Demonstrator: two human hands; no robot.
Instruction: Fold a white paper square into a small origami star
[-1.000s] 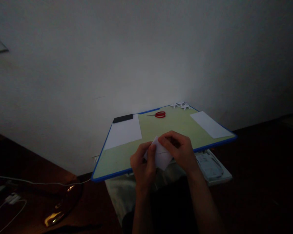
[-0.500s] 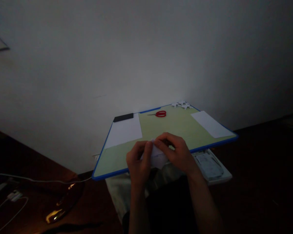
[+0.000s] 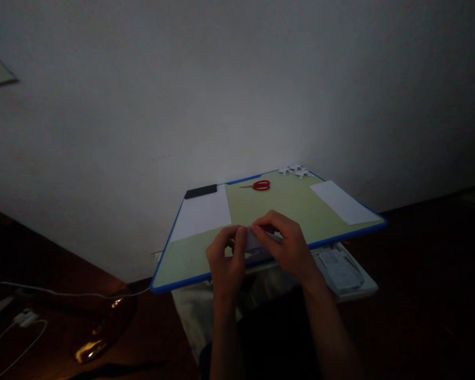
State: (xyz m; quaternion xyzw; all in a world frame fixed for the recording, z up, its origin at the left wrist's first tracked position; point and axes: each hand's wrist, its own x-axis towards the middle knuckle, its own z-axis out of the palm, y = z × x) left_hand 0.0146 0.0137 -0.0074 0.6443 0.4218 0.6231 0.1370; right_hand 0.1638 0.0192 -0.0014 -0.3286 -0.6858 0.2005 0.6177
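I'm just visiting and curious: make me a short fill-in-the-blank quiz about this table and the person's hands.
1. The left hand and the right hand hold between them a small piece of pale ____.
2. The scissors have ____ handles.
3. The green table top has a ____ rim.
4. The dark flat object lies at the far end of the white sheet on the table's ____ side.

Missing words: paper; red; blue; left.

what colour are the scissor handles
The handles are red, seen best in the head view.
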